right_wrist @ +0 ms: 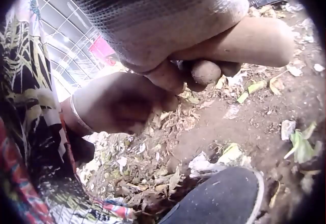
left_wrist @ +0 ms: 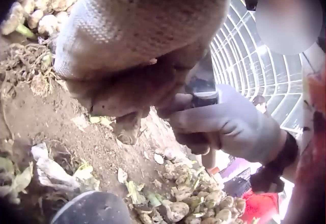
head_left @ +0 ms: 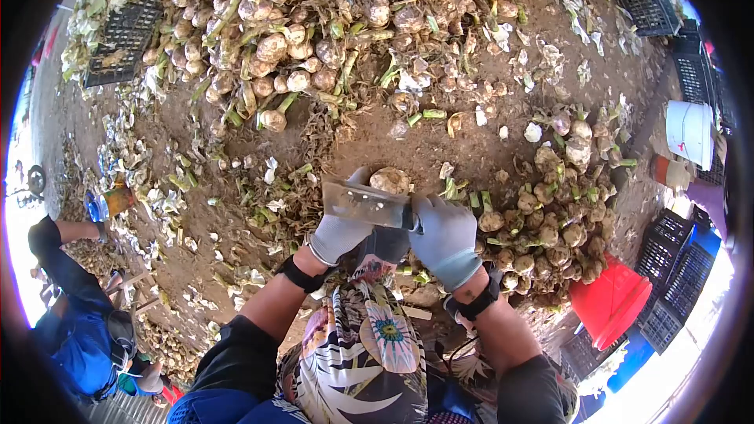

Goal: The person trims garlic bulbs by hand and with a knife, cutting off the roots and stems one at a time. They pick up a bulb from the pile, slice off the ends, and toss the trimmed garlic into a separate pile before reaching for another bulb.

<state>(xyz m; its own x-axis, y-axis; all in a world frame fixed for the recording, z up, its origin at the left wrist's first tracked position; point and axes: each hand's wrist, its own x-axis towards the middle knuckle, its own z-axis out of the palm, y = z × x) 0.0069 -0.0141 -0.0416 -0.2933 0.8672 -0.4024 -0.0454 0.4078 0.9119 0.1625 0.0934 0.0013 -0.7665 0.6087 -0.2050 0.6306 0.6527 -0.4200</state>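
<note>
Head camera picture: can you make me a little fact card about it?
Right hand: gloved, grips a knife
Left hand: gloved, fingers partly hidden by the blade
Nearest bulb: just past the blade; whether it's held, I can't tell
Big pile: bulbs, ahead
Smaller pile: bulbs, to the right
Buckets: one red, one white

Head view high, downward; wrist views close, sharing soil (left_wrist: 51, 116).
</note>
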